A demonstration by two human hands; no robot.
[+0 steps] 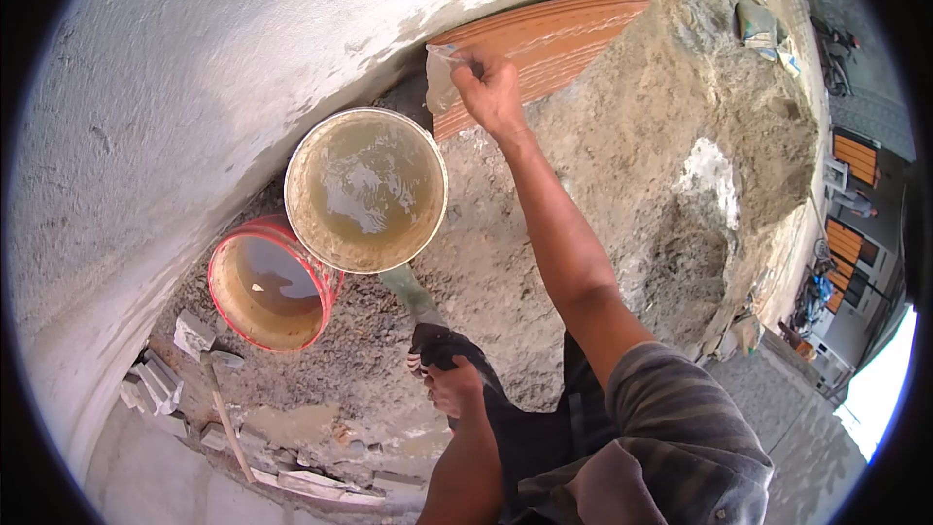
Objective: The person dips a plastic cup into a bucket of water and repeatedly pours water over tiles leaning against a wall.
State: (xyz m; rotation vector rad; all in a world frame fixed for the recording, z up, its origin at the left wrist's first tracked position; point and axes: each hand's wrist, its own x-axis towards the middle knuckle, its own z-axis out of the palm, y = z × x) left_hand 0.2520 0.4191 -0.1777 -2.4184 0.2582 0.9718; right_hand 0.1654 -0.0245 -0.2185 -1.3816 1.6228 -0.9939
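My right hand [491,92], at the end of the outstretched arm, is closed on a thin, translucent plastic bag [441,83]. It hangs in front of the ribbed orange-brown tiles or bricks [554,49] leaning by the wall. Below it stands a large round bucket [439,196] with a pale rim, holding murky water. My left hand [455,387] is at my bent knee, fingers curled against the dark trouser leg [442,342], which has a striped patch. A green boot [410,294] shows beneath that leg, close to the bucket.
A red-rimmed bucket [216,297] with water stands beside the larger one. A long-handled tool [228,418] lies near broken block pieces [155,384]. The rough plastered wall [175,87] runs along the left; heaped sand [622,156] spreads right. A sack [756,25] lies farther off.
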